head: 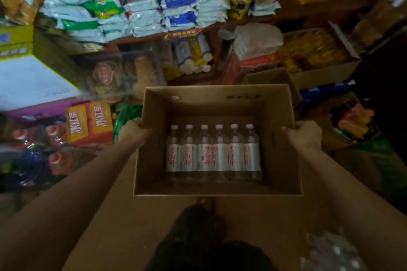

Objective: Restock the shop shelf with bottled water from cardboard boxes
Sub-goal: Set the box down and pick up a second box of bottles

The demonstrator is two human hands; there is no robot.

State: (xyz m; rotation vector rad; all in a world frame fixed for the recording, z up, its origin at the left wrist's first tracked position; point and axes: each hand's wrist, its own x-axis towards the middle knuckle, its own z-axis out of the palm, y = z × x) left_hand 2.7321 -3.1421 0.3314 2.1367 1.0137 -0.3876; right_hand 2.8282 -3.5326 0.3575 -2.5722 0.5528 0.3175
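**A:** How tight is it around that cardboard box (218, 103)? Looks crammed.

**B:** Yeah, packed. The far rim of the box sits right up near the lower shelf, just beside a clear tub of round biscuits (119, 75) on the left and a smaller brown carton (273, 77) at its far right corner. Above those, stacked foil snack bags (154, 4) fill the upper shelf edge to edge. Left side has orange drink cartons (89, 121) and red-capped bottles (55, 132) crowding in. On the right there's an open carton of yellow packets (317, 53). The only open room is on the near side, where a flat sheet of brown cardboard (136, 226) spreads out under the box.

**A:** And the hands?

**B:** One on each side wall. Left hand (134, 133) is curled over the left rim, thumb inside and fingers outside, and the right hand (305, 135) grips the right rim the same way. The box is square between them, both arms stretched forward.

**A:** What's in it?

**B:** One row of six water bottles (212, 152), white caps, white labels with red characters, touching side by side against the near half of the floor. The far half of the box floor is bare cardboard. Bottom right corner of the view shows more white caps (334, 253), blurry, can't tell what they sit in.
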